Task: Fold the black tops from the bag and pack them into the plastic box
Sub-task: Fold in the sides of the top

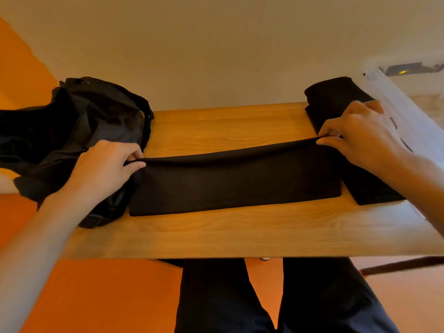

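**Both hands pinching far edge of black top on table**

Left hand (105, 164): fingers curled, thumb and forefinger nipped tight on the left end of the black top (235, 181), right at its raised far edge. Narrow grip, nothing else held. The heel of the hand and the wrist lie over the black bag (96, 116), which slumps on the left end of the table (216, 231) w/ its strap looped at the back.

Right hand (360, 135): same sort of grip on the right end of that edge, thumb below and fingertips on top, other fingers bent. The back of the hand sits over the folded pile (331, 97).

The top lies across the middle of the table as a long flat band, near edge straight on the wood. The far edge is lifted a little btwn the two hands and sags slightly in the middle.

The folded pile of black cloth is on the right, touching the top's right end, running from the far table edge to near the front. Just beside it, far right, is the translucent plastic box (408, 111). Can't tell if the pile touches the box.

Under the table: the person's legs in dark trousers (312, 296).
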